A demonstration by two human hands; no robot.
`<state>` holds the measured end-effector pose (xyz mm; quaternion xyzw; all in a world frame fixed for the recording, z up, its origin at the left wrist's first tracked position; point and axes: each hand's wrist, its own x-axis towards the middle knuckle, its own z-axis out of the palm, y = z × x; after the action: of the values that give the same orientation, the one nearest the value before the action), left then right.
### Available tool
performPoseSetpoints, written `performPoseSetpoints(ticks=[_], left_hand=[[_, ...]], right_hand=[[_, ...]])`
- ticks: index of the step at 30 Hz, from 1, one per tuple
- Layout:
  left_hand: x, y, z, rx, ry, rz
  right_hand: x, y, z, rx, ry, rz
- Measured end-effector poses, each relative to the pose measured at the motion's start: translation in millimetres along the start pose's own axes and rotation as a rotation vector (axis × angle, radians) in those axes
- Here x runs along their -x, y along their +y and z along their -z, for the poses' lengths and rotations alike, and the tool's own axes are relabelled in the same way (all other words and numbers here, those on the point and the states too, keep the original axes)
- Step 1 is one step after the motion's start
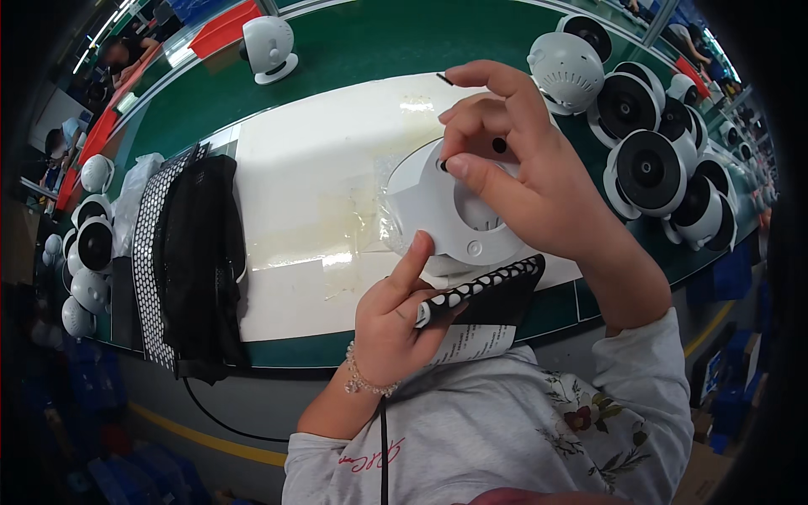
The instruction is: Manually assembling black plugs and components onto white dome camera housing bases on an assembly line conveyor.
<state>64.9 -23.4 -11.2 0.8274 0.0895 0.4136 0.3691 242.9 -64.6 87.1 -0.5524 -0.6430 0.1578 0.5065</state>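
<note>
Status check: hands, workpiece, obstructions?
Left hand gripping black-and-white spotted sheet, index fingertip at rounded white plastic housing. Right hand: thumb at small round black dot, partly blocking housing from view.

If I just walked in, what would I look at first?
Probably the white shell in the middle, partly covered by the right hand. Just below it, the left hand holds a spotted sheet. On the right crowd white gadgets with round black fronts.

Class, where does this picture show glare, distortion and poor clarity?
Head view: glare whitens patches of clear tape; head view: the green table bows along its edges, corners black; head view: the white casing fairly crisp, blue bins at lower left dim and indistinct.
</note>
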Motion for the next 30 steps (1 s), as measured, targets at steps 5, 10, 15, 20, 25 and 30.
performPoseSetpoints(ticks=[5, 10, 15, 20, 25, 30], left_hand=[[-0.9, 3.3, 0.6, 0.009, -0.012, 0.030], [1.3, 4.9, 4.0, 0.039, -0.016, 0.061], [-0.8, 6.3, 3.1, 0.051, -0.028, 0.072], [-2.4, 8.9, 2.0, 0.087, -0.032, 0.114], [-2.0, 4.9, 1.4, 0.044, -0.010, 0.055], [-2.5, 8.3, 0.9, 0.042, -0.004, 0.097]], right_hand=[[3.3, -3.0, -2.2, 0.121, 0.019, -0.061], [11.4, -33.7, 3.0, 0.759, -0.139, 0.160], [31.1, -30.9, 4.7, 0.732, -0.083, 0.142], [56.9, -11.4, -0.7, 0.393, 0.011, -0.006], [60.0, -7.2, -10.8, 0.324, -0.011, -0.033], [63.8, -0.7, -10.7, 0.172, 0.057, -0.030]])
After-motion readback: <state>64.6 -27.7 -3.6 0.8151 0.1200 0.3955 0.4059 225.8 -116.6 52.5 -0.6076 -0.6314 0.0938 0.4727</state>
